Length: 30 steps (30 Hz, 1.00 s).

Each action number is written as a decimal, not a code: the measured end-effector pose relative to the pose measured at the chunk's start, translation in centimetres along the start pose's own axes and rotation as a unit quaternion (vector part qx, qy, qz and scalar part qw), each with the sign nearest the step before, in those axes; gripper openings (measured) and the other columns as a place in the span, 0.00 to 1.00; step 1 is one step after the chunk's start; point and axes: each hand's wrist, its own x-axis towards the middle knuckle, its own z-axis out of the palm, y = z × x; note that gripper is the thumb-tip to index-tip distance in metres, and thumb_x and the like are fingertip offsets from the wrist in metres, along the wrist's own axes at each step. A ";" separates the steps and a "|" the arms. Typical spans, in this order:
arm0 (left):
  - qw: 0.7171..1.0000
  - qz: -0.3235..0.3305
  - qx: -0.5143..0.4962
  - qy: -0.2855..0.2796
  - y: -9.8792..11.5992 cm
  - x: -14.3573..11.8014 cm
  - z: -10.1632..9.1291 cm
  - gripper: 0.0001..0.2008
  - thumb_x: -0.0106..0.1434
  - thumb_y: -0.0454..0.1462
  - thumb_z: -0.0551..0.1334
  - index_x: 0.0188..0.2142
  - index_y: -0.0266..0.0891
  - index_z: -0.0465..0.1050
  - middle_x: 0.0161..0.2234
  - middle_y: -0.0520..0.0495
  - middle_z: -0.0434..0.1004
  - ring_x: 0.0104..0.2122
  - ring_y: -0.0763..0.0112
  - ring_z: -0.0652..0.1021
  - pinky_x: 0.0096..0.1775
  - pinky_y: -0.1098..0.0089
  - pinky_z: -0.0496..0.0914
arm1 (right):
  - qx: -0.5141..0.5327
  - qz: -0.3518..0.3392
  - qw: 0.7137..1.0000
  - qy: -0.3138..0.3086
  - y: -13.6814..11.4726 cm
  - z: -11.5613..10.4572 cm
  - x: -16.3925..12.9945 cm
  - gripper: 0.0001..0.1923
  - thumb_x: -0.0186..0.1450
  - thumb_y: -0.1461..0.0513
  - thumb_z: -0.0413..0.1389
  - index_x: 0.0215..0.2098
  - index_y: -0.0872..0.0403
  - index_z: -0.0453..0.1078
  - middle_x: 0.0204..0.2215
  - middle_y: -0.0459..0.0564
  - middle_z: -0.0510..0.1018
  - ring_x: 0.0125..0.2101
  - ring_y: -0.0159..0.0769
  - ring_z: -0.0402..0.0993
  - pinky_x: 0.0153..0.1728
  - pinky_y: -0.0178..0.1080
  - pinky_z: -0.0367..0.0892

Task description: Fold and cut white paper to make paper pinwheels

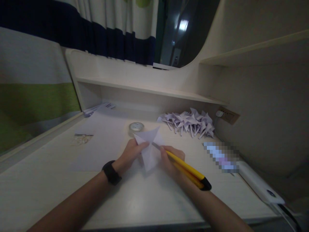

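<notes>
In the middle of the desk my left hand (pixel 131 151) is closed on a white paper pinwheel (pixel 150 157), the thumb lying on its folded centre. Opposite it, my right hand (pixel 172 158) grips a utility knife (pixel 190 169) with a yellow handle and black end. The knife's narrow grey tip touches or nearly touches the pinwheel's centre; I cannot tell whether it goes in. Just behind my left hand lies a roll of clear tape (pixel 136 128). Whether the pinwheel has a stick beneath it is hidden.
Several folded paper pinwheels (pixel 188 122) are heaped at the back right. White paper sheets (pixel 101 141) lie on the left, beside small pale pieces (pixel 82 140). A blurred-out phone-like object (pixel 220 156) and a white power strip (pixel 258 182) line the right side. A low shelf (pixel 145 88) spans the back.
</notes>
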 end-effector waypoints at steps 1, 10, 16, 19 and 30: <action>1.000 0.000 -0.013 -0.010 -0.1 0.0 0.0 0.16 0.55 0.39 0.65 0.42 0.32 0.76 0.42 0.37 0.80 0.37 0.57 0.79 0.39 0.63 0.72 | 0.000 0.005 1.000 0.000 -0.1 0.0 0.0 0.11 0.64 0.56 0.55 0.30 0.49 0.78 0.24 0.48 0.81 0.24 0.38 0.78 0.29 0.36 0.73; 0.990 0.089 0.049 -0.097 0.5 -1.3 0.6 0.21 0.56 0.40 0.64 0.49 0.34 0.75 0.42 0.42 0.80 0.41 0.56 0.78 0.46 0.59 0.71 | 0.130 0.141 0.980 0.049 -0.4 -0.3 0.9 0.16 0.64 0.51 0.54 0.36 0.54 0.75 0.20 0.46 0.76 0.22 0.34 0.73 0.25 0.34 0.69; 0.922 0.248 0.276 -0.109 -0.5 -2.5 1.1 0.36 0.58 0.35 0.60 0.66 0.38 0.52 0.63 0.39 0.58 0.60 0.53 0.64 0.58 0.54 0.61 | 0.380 0.316 0.864 0.100 1.2 0.1 2.7 0.17 0.60 0.49 0.58 0.32 0.55 0.72 0.11 0.39 0.67 0.15 0.30 0.67 0.23 0.33 0.69; 0.846 0.335 0.400 -0.112 -1.0 -2.8 1.2 0.40 0.58 0.33 0.58 0.68 0.37 0.44 0.67 0.39 0.46 0.64 0.55 0.56 0.62 0.54 0.54 | 0.450 0.376 0.806 0.082 2.4 -0.2 3.4 0.16 0.59 0.50 0.59 0.30 0.55 0.71 0.13 0.41 0.70 0.14 0.30 0.68 0.19 0.33 0.67; 0.716 0.434 0.542 -0.070 -0.7 -2.1 0.9 0.35 0.63 0.31 0.54 0.68 0.33 0.41 0.67 0.36 0.45 0.66 0.55 0.51 0.62 0.51 0.53 | 0.550 0.367 0.748 0.057 2.0 -1.8 4.3 0.08 0.60 0.58 0.58 0.27 0.54 0.73 0.19 0.45 0.76 0.19 0.30 0.71 0.22 0.32 0.70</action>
